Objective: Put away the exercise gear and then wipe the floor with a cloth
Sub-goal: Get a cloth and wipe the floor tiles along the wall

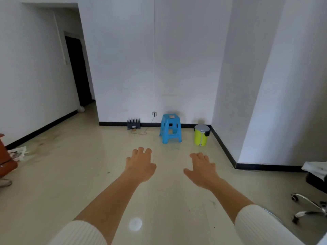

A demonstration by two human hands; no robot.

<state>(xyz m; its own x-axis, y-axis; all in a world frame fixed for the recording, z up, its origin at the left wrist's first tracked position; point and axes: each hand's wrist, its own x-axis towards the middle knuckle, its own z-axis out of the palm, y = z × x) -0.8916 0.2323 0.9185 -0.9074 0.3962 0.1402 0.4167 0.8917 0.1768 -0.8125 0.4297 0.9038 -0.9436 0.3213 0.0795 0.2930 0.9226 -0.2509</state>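
Sleeves (79, 234): white ribbed, ending mid-forearm, both bare forearms reaching forward from 6 o'clock. Left hand (140, 163) is palm down, fingers spread and slightly bent, holding nothing. Right hand (203, 169) is much the same: palm down, fingers spread, thumb sticking out toward 9 o'clock, nothing in it. Hands sit side by side, apart, both over the floor (70, 174); can't tell if they touch it. Floor is pale and glossy and fills the lower half of the view. It has a round light reflection (135, 224) between the forearms, dirty smudges (46, 138) at 9 o'clock and a few small dark specks near the arms. From the hands: blue plastic stool (170, 129) at 12 o'clock, upright near the wall, with a small flat item (172, 117) on its seat, too small to identify. Yellow-green bin (201, 135) with grey lid at 1 o'clock, in the corner, near the stool, not touching. Dark pronged object (134, 124) at 11 o'clock against the black skirting board (115, 123); can't tell what it is. Thin cable (143, 133) drops from a wall plug (154, 114) to the floor between it and the stool. Loose papers (17, 152) and a brown-orange object (7, 161) at 9 o'clock by the frame edge. Chrome chair base (306, 199) with castors at 3 o'clock. Dark doorway (77, 71) at 10 o'clock.
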